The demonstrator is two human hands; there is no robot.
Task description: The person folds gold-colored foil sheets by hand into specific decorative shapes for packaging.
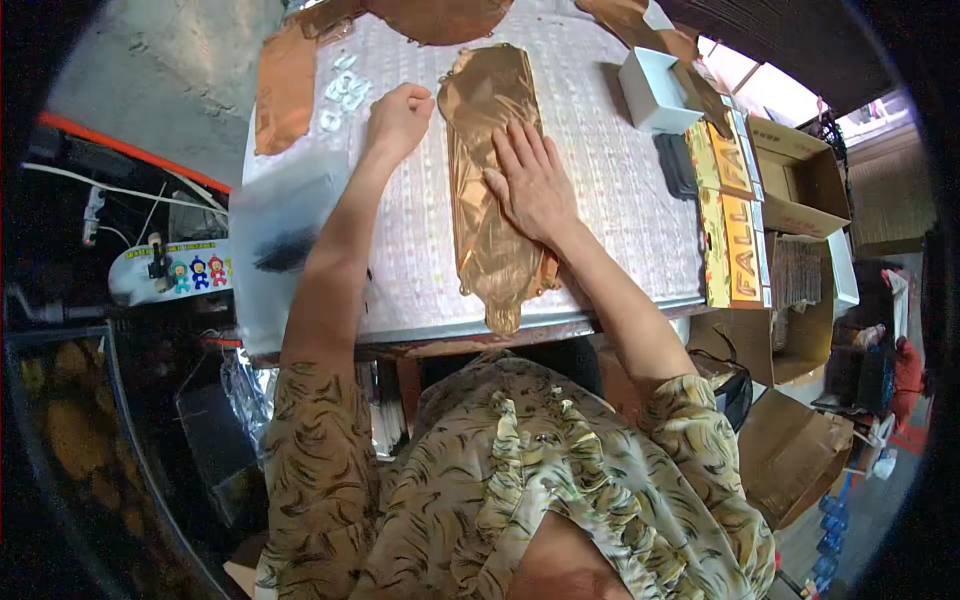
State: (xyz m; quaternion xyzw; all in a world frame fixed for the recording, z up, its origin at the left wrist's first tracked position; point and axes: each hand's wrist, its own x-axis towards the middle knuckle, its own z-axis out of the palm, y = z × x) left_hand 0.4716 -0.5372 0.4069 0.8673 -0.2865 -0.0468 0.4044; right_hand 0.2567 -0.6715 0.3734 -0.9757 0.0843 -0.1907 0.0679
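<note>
A long, flat, copper-gold foil piece point(475, 190) lies lengthwise on the patterned white table cover point(620, 240), its narrow lower tip near the front edge. My right hand point(535, 185) rests flat on the foil's right side with the fingers spread. To the left of the foil, my left hand point(400, 120) is closed above the cover; what its curled fingers hold, if anything, is hidden. Small white pieces point(345, 90) lie in a loose group just left of that hand.
Orange foil point(285, 90) lies at the back left and more foil point(440, 15) at the back. A clear plastic bag point(285, 215) lies at left. On the right are a white box point(655, 92), a black case point(677, 165), printed boxes point(738, 245) and cardboard boxes point(795, 175).
</note>
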